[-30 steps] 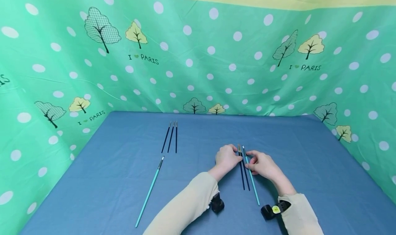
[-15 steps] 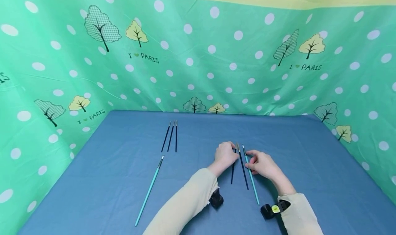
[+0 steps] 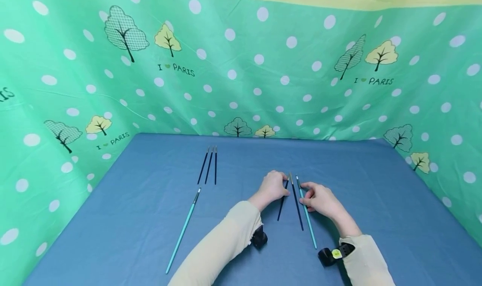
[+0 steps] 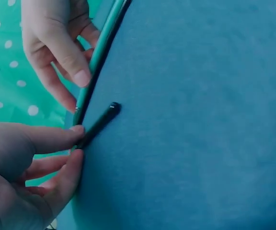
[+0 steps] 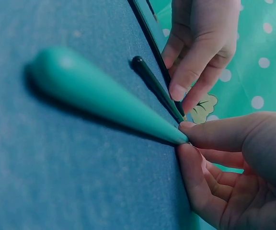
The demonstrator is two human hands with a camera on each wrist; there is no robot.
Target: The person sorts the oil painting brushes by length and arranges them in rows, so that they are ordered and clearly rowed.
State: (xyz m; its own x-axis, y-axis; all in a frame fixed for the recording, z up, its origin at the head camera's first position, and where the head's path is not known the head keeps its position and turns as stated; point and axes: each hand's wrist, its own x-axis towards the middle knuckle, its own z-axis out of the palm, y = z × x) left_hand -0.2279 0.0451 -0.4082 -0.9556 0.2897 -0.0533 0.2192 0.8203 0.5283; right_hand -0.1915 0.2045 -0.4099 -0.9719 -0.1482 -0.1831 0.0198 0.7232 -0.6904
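In the head view, my left hand point(image 3: 272, 186) pinches a thin dark-handled paintbrush point(image 3: 282, 206) near its bristle end, between thumb and fingers. That brush slants, its handle end toward me and to the left. Just right of it lies a second dark paintbrush point(image 3: 297, 208), untouched, its tip close to the first one's. My right hand point(image 3: 321, 199) pinches a longer turquoise paintbrush point(image 3: 309, 224) near its bristles. The right wrist view shows thumb and finger on the turquoise brush point(image 5: 99, 98), while the left wrist view shows the dark brush point(image 4: 99, 123) between left thumb and fingers.
Three dark paintbrushes point(image 3: 208, 167) lie fanned at the back left of the blue-covered table point(image 3: 132, 202). In front of them is another turquoise paintbrush point(image 3: 183, 231). A green dotted curtain point(image 3: 241, 85) hangs behind the table.
The left hand has drawn one dark paintbrush leftward, away from the other dark one, and its handle end now angles left. The right hand stays on the turquoise paintbrush.
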